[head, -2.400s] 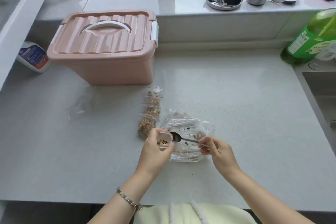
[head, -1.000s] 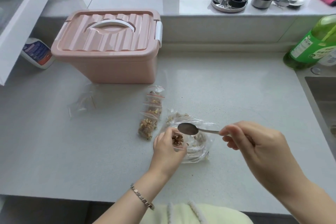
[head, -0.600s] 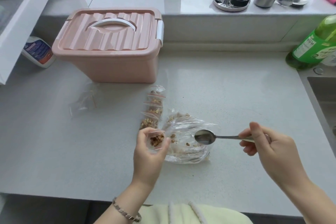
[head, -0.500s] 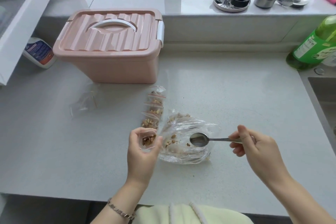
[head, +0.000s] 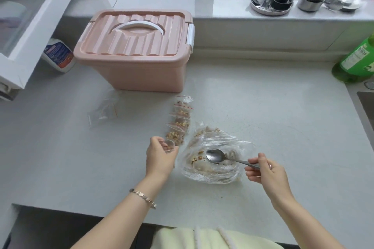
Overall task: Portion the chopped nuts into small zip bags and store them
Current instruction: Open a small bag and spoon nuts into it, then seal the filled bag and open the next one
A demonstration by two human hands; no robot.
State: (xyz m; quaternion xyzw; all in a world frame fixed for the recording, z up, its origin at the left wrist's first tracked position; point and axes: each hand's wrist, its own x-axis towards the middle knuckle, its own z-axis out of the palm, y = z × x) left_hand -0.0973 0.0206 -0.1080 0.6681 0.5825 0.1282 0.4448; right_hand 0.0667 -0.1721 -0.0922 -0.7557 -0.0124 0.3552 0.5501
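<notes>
My left hand (head: 160, 156) grips a small clear zip bag (head: 169, 145) by its open mouth, just left of a big crumpled clear bag (head: 214, 170) with chopped nuts in it. My right hand (head: 267, 172) pinches the handle of a metal spoon (head: 217, 156), whose empty bowl hangs over the big bag's opening. Several small filled zip bags (head: 180, 122) with red seals lie in a row behind my left hand. A pink lidded storage box (head: 137, 50) stands shut at the back left.
A few empty clear bags (head: 104, 110) lie to the left on the grey counter (head: 273, 119). A white bottle (head: 58, 55) stands beside the box, a green bottle (head: 356, 64) at the right near the sink edge (head: 366, 105). Metal dishes (head: 271, 2) sit on the sill.
My left hand has carried the small bag leftward, away from the big bag. My right hand has lowered the emptied spoon to the big bag's opening.
</notes>
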